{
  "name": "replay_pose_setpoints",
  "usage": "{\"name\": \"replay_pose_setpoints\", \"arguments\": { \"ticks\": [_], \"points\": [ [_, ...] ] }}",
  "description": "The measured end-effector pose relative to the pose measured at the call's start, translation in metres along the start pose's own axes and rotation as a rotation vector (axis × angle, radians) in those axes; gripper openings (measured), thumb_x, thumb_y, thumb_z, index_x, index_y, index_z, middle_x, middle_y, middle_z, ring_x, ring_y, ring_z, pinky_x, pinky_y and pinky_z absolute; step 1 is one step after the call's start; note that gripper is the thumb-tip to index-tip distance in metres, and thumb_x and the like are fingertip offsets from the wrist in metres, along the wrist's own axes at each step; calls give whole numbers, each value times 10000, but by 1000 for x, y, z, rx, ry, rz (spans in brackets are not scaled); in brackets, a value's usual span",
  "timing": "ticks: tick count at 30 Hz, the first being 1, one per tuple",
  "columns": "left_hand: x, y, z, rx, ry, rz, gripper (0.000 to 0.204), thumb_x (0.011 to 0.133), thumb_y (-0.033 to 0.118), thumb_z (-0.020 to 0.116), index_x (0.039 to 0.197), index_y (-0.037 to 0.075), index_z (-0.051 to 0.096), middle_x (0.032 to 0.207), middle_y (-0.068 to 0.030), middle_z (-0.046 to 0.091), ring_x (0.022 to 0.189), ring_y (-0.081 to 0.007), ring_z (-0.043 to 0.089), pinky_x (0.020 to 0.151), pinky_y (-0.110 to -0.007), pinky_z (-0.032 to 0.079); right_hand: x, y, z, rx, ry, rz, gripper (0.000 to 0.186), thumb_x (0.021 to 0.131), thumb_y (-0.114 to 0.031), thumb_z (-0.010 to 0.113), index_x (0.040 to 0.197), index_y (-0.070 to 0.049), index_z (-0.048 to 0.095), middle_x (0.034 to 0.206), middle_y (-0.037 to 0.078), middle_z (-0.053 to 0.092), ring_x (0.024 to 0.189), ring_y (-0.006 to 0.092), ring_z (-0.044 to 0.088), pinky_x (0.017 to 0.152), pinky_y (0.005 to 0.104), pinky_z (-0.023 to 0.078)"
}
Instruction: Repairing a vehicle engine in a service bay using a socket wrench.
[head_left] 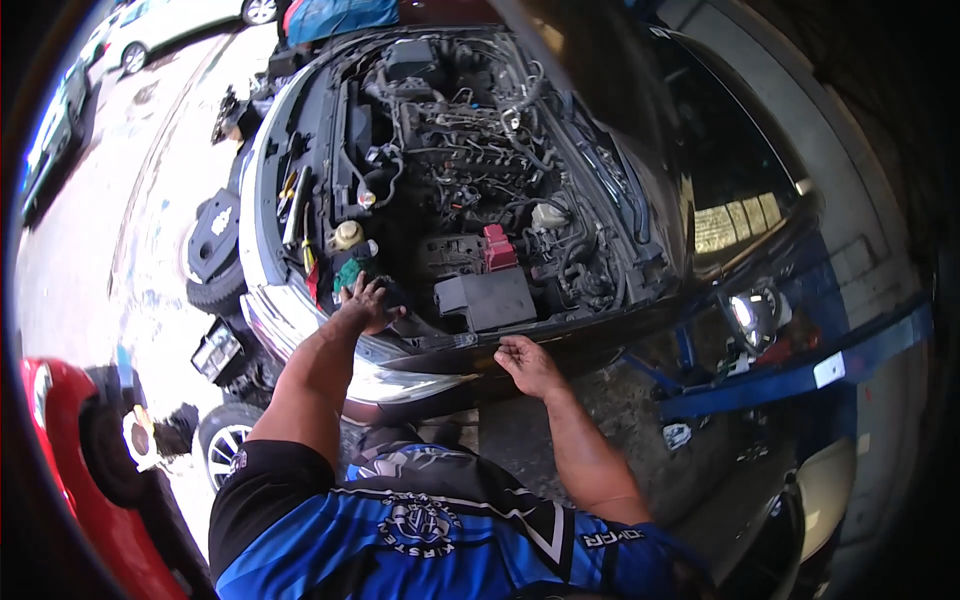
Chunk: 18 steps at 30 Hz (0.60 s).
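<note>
An open engine bay of a car lies in front of me. My left hand reaches over its front left corner, fingers spread, beside a green cloth. Behind the cloth sits a reservoir with a yellowish cap. Above the near fender edge is my right hand, its fingers bent together; whatever they may hold is too small to make out. Just ahead of it are a black battery-like box and a red plastic cover. Several tools, including a yellow-and-red-handled one, lie along the front panel.
A black engine cover lies on a tyre left of the car. A loose wheel and a red car are nearer on the left. At right, a blue lift arm extends beside the car.
</note>
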<state>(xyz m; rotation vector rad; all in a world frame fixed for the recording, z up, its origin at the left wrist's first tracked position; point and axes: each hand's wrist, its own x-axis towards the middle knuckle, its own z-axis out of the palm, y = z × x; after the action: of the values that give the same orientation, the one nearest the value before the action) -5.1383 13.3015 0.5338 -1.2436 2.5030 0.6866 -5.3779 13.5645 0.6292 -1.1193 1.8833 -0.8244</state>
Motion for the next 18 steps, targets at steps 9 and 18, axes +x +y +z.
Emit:
{"name": "replay_pose_setpoints", "arguments": {
  "ticks": [9, 18],
  "points": [
    [-19, -8, 14, -215, 138, -3, 797, 926, 649, 450, 1486, 86, 379, 1614, -83, 226, 1517, -310, -7, 1168, -647, 78, 40, 7, -32, -216, -221, 72, 384, 955, -161, 649, 1266, 34, 537, 1056, 78, 643, 937, 134, 620, 802, 276, 518],
    [-15, -8, 22, -269, 250, 9, 669, 914, 572, 533, 1389, 102, 513, 1573, -92, 313, 1514, -299, 74, 1166, -638, 111, 86, 17, -26, -252, -117, 68, 406, 942, -170, 669, 1251, 60, 542, 1065, 117, 646, 947, 145, 611, 847, 287, 516]
  ]
}}
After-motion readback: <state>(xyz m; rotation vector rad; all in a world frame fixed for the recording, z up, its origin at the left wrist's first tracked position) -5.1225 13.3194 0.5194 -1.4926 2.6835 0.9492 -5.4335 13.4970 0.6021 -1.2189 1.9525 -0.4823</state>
